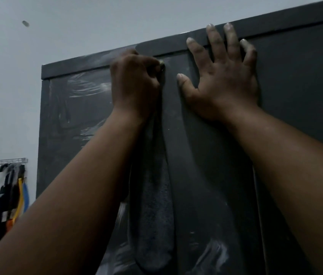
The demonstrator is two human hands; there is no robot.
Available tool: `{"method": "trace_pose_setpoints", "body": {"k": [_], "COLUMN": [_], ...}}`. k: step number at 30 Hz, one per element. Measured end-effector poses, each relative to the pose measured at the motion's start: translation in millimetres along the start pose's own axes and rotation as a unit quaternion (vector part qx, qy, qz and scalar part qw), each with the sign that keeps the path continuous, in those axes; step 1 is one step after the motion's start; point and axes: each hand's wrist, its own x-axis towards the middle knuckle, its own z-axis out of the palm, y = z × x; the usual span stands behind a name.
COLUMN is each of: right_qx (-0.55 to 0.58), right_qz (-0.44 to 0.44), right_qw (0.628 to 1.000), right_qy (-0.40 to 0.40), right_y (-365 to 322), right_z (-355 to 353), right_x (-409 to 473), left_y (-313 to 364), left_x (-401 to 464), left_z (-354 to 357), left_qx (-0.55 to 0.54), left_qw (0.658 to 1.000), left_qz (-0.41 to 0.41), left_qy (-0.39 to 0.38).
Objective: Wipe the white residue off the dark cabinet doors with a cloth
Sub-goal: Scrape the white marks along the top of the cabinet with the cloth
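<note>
the dark cabinet fills most of my view, rising from the bottom edge to a top rail that slants up toward the right; its right side and its lower part are cut off by the frame. the left door carries the heaviest white residue, in streaks near the top and again lower down at the bottom edge (the lower patches are partly behind my forearm, so i cannot tell how far they run). the right door shows only a few faint marks near its right side.

the cloth is grey and hangs long and narrow, its long axis running straight down the seam between the doors, the loose end pointing at the floor and the upper end bunched in my left hand. that hand is curled tight around the cloth and pressed against the top of the left door, just under the rail; the fingertips are hidden behind the knuckles.

my right hand lies flat on the right door, fingers spread and straight, the tips reaching over the rail.

on the pale wall at the left, some dark, yellow and blue items hang from a rack, too blurred to name.
</note>
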Motion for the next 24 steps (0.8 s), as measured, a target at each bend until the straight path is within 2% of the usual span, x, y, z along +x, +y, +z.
{"method": "trace_pose_setpoints", "body": {"k": [3, 5, 11, 15, 17, 21, 24], "right_qx": [-0.002, -0.003, 0.001, 0.005, 0.003, 0.009, 0.001], "right_qz": [-0.001, -0.001, 0.001, 0.001, 0.001, 0.001, 0.001], "right_qw": [1.0, 1.0, 1.0, 1.0, 1.0, 1.0, 1.0], "right_qy": [-0.003, -0.006, -0.013, -0.003, -0.001, -0.01, -0.019], "right_y": [0.4, -0.2, -0.5, -0.3, 0.1, 0.4, -0.4], "right_z": [0.2, -0.3, -1.2, -0.1, 0.1, -0.8, -2.2], "right_x": [-1.9, -2.8, -4.4, -5.6, -5.2, -5.5, -8.4], "left_y": [1.2, -2.1, 1.0, 9.2, 14.4, 16.8, 9.6], "left_x": [-35.0, -53.4, -14.5, 18.1, 17.8, -13.3, -26.9], "left_z": [-9.2, -15.8, -5.3, 6.1, 8.4, 2.5, -4.0], "left_qx": [-0.032, -0.047, -0.017, -0.003, -0.02, -0.032, -0.019], "left_qw": [0.998, 0.997, 0.998, 0.998, 0.999, 0.999, 0.999], "left_qz": [0.053, 0.057, -0.049, -0.063, -0.049, 0.037, 0.045], "left_qy": [-0.024, -0.035, 0.025, 0.015, 0.007, -0.016, -0.023]}}
